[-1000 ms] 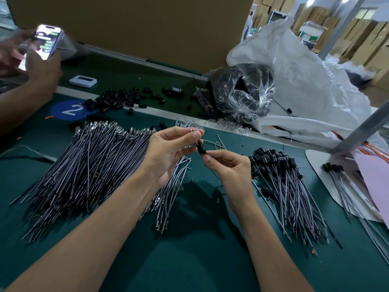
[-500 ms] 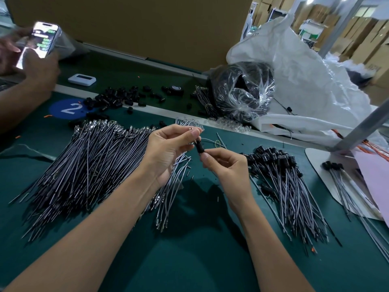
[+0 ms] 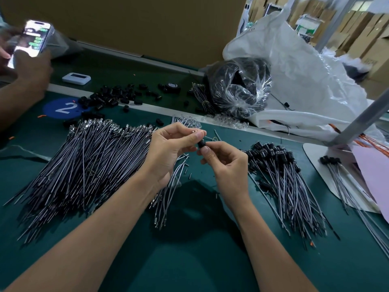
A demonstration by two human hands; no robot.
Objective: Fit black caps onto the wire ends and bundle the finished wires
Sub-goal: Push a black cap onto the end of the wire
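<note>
Soft, even light is falling from overhead onto the green counter (image 3: pixel 189 260), leaving the middle bright and sharp. The left hand (image 3: pixel 168 152) and right hand (image 3: pixel 227 165) are casting a broad, soft-edged shadow just below themselves, and the black cap (image 3: pixel 202 144) pinched between them is showing crisply. The wires (image 3: pixel 168 192) hanging from the left hand are catching thin highlights. The clear plastic bag (image 3: pixel 242 89) is glinting with glare. At the upper left, a phone (image 3: pixel 35 39) is glowing and blurring. The cardboard boxes (image 3: pixel 357 34) at the upper right are looking soft and washed out, and the metal post (image 3: pixel 362 121) is leaning with wide-angle distortion.
</note>
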